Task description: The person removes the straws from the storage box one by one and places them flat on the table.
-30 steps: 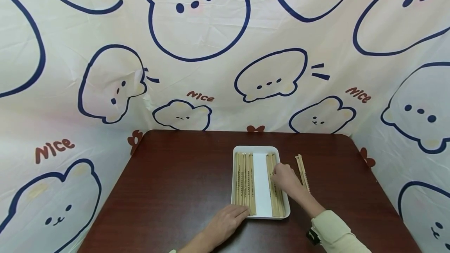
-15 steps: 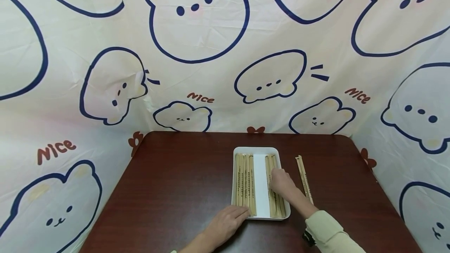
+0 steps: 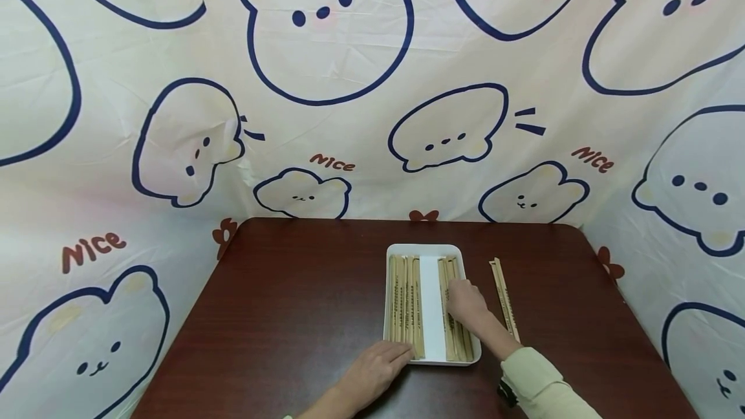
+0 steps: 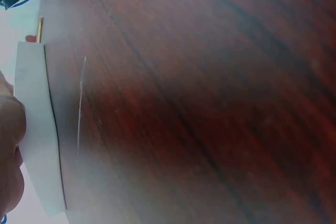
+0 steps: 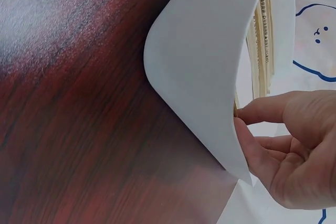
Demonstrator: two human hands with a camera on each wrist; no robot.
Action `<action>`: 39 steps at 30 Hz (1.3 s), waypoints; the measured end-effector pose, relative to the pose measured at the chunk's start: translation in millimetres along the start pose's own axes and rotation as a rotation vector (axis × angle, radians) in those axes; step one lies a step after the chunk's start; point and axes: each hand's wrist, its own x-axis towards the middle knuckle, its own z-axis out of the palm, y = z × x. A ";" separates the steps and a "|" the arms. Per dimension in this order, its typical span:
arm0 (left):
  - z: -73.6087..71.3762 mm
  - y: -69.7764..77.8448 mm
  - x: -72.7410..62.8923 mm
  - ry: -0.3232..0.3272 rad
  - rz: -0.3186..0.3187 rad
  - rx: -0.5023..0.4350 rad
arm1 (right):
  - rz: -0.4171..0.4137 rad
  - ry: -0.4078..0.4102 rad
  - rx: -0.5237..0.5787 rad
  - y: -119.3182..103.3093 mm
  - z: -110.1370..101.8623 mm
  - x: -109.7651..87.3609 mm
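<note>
A white tray on the table holds two groups of wrapped chopsticks with dark printing. The left chopsticks lie along its left wall, and the right chopsticks along the right side, with a bare white strip between them. My right hand reaches over the tray's right rim; in the right wrist view its thumb and index finger pinch at the chopsticks just inside the rim. My left hand rests on the near left corner, its fingers over the rim in the left wrist view.
More wrapped chopsticks lie on the table to the right of the tray, partly behind the right forearm. The dark brown wooden table ends at a cloth backdrop printed with bears.
My right hand and forearm have shifted slightly left and toward me, uncovering more of the chopsticks on the table. The right group has shifted slightly left. My left hand stays put.
</note>
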 end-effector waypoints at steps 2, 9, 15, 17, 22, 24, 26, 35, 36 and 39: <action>0.3 0.2 0.2 -0.004 -0.001 0.001 | -0.004 0.014 -0.016 0.4 0.7 0.2; 1.6 0.7 0.9 -0.020 -0.003 0.015 | 0.014 0.003 -0.015 -1.0 -0.4 0.0; 1.0 0.3 1.1 -0.024 -0.005 0.012 | 0.033 -0.005 0.056 -1.7 -2.9 -1.0; 1.0 0.2 1.6 -0.026 -0.005 0.008 | 0.033 -0.006 0.073 -1.5 -4.0 -1.4; 2.0 0.2 1.5 -0.031 -0.006 0.001 | 0.056 -0.034 0.114 -1.6 -9.9 -2.2; 2.9 0.3 1.0 -0.030 -0.006 -0.002 | 0.069 -0.048 0.121 -1.9 -13.1 -2.2; 3.7 0.4 0.4 -0.028 -0.006 -0.003 | 0.089 -0.061 0.125 -2.3 -16.0 -1.6; 3.1 0.9 0.0 -0.035 -0.009 -0.002 | 0.103 -0.063 0.111 2.4 -26.6 -0.2; 2.7 0.9 0.2 -0.036 -0.009 -0.003 | 0.100 -0.064 0.107 3.5 -27.6 0.1; 2.2 0.8 -0.1 -0.045 -0.009 0.000 | 0.114 -0.077 0.112 6.7 -31.3 0.6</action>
